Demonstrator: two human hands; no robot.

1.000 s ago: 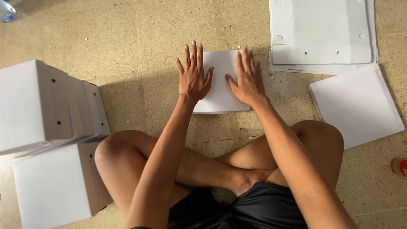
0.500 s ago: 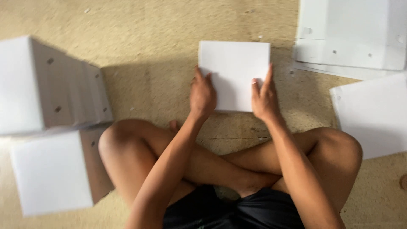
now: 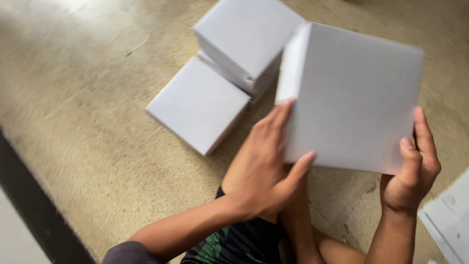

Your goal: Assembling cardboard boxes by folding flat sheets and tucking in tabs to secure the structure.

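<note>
a white box (image 3: 354, 98) is held up above the floor (image 3: 97, 122), clamped between the left hand (image 3: 266, 161) and the right hand (image 3: 413, 171). it appears fully folded. two finished boxes (image 3: 229, 63) are stacked near; flat sheets (image 3: 449, 220) are left unfolded.

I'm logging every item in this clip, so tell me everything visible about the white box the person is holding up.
The white box is plain and matte, seemingly cardboard, with one broad square face toward the camera and a narrow side panel visible along its left edge. No print or openings show. It is lifted off the floor and tilted. The left hand grips its lower left edge, thumb on the front face; the right hand clasps its lower right corner. The picture is slightly blurred.
</note>
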